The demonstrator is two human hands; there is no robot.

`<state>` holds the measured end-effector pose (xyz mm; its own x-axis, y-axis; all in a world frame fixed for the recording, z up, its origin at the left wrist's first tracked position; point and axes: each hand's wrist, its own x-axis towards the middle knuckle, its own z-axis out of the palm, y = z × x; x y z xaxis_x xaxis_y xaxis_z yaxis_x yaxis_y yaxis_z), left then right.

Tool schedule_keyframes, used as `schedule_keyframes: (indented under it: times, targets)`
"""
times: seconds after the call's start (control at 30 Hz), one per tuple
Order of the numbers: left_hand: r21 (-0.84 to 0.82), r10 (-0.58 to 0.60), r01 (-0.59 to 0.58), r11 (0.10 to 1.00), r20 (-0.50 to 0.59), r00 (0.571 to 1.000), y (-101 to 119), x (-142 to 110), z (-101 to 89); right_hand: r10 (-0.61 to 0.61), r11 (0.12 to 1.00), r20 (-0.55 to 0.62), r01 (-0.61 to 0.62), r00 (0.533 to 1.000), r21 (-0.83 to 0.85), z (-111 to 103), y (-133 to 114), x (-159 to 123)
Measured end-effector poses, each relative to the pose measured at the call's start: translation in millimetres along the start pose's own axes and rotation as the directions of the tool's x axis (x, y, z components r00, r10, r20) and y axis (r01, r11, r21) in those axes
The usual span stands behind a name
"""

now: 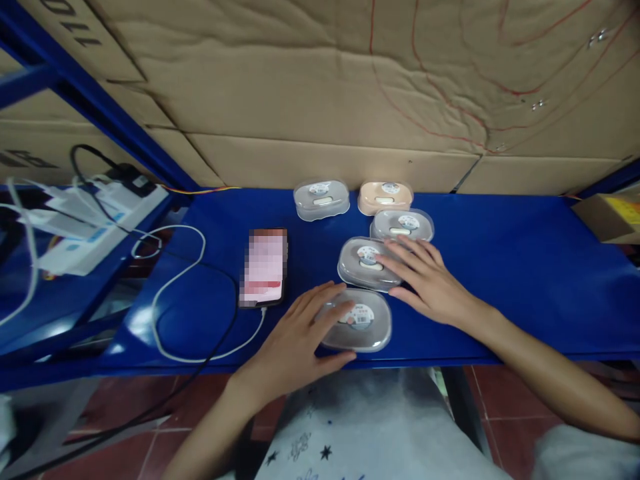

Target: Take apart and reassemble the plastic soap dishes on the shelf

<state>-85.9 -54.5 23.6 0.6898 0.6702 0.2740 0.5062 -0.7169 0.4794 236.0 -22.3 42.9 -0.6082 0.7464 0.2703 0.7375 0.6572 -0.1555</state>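
Note:
Nearest to me lies a clear-lidded plastic box with a round label, close to the blue shelf's front edge. My left hand rests over its left side, fingers spread. Behind it is a second grey box; the fingertips of my right hand lie on its right part, fingers apart. A third grey box sits just beyond my right fingers. Farther back stand a peach-coloured box and another grey box. Whether my left fingers press on the near box I cannot tell.
A phone with a blurred screen lies left of the boxes, a white cable plugged into it. At far left is a crowded power strip. Cardboard walls the back; a carton stands at the right end.

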Motion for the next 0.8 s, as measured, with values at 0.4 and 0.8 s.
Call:
schedule_keyframes:
  times: [0.4,0.8]
  targets:
    - [-0.052,-0.118,0.113,0.992,-0.094,0.989,-7,4,3.3,0.215,0.974,0.05,-0.211,0.975,-0.079,-24,39,-35]
    - [-0.051,-0.114,0.111,0.992,-0.041,0.993,-10,5,8.6,0.285,0.958,0.087,-0.285,0.954,-0.017,-33,111,-43]
